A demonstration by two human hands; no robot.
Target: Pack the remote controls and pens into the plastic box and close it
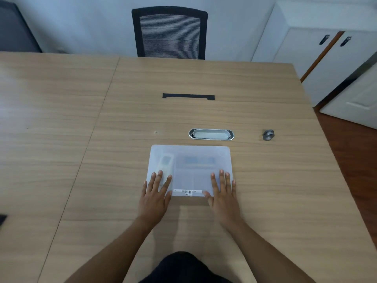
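Observation:
A translucent plastic box (190,158) lies flat on the wooden table (204,78) with its lid down over it. Through the lid a white remote control (166,162) shows on the left side, and blurred shapes with blue patches show further right. A barcode label (187,192) runs along the box's near edge. My left hand (156,193) lies palm down on the lid's near left corner, fingers spread. My right hand (223,190) lies palm down on the near right corner, fingers spread. Neither hand holds anything.
Just behind the box an oval metal cable grommet (211,134) is set into the table, and a black cable slot (188,96) sits further back. A small grey metal object (267,134) lies to the right. A black mesh chair (169,32) stands beyond the far edge.

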